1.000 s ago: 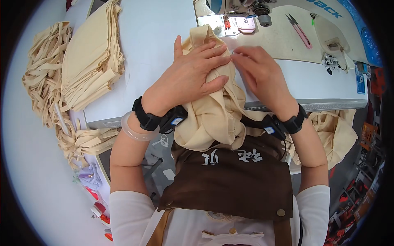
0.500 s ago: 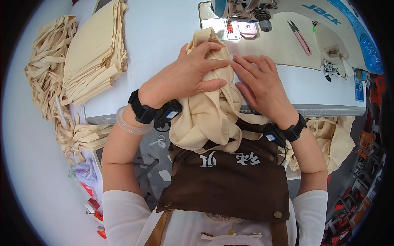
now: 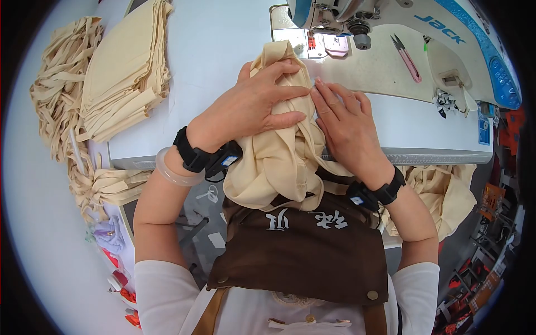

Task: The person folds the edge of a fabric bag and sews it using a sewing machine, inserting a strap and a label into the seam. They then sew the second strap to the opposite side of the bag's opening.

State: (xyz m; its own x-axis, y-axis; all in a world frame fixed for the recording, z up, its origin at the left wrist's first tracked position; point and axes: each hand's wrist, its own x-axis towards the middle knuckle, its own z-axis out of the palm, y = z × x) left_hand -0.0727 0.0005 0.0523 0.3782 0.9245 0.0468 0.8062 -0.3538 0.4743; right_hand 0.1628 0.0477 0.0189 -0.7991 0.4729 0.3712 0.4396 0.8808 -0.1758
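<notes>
A bunched cream cloth bag (image 3: 273, 162) lies over the table's front edge, with its lower folds against the brown apron. At its top, a strap-like loop points towards the sewing machine. My left hand (image 3: 259, 103) rests over the bag, thumb and index finger apart, while the other fingers bend into the folds by the loop. Along the bag's right edge lies my right hand (image 3: 349, 120), its fingers stretched and their tips close to my left index fingertip. The right thumb is partly hidden. Both wrists wear black straps with small devices.
A sewing machine (image 3: 441, 28) stands at the back right, with pink-handled thread snips (image 3: 407, 58) on its bed. To the left are stacked cream panels (image 3: 125, 72) and a heap of cloth straps (image 3: 64, 84). More cream cloth (image 3: 441, 195) hangs below the table at right.
My right hand has shifted slightly, and its thumb shows less than before. My left hand keeps its place on the cloth bag. The whole view has tilted a little.
</notes>
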